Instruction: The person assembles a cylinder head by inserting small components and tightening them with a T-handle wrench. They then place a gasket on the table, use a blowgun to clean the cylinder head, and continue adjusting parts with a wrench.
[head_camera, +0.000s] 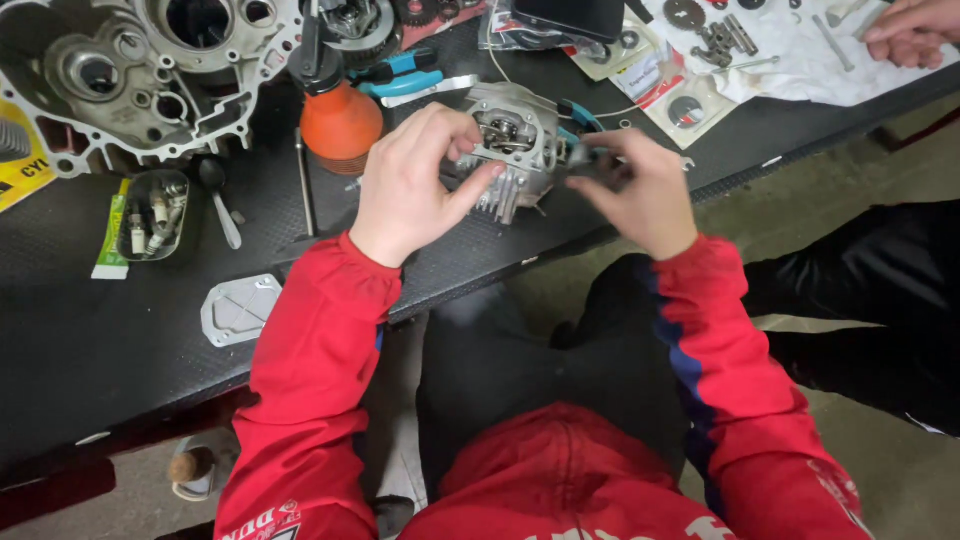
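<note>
A finned silver cylinder head (515, 145) stands on the black bench (90, 330) in front of me. My left hand (410, 185) grips its left side, thumb pressed on the fins. My right hand (640, 190) sits against its right side, fingers closed on a small dark part or tool (592, 160) that is blurred. Both my sleeves are red.
A large engine crankcase half (140, 70) lies at the back left. An orange squeeze bottle (340, 120) stands by it, with blue-handled pliers (400, 75) behind. A small tray of parts (152, 215), a spoon (218, 195) and a metal cover plate (238, 310) lie left. Another person's hand (915, 30) rests on a white cloth (790, 60) with small parts.
</note>
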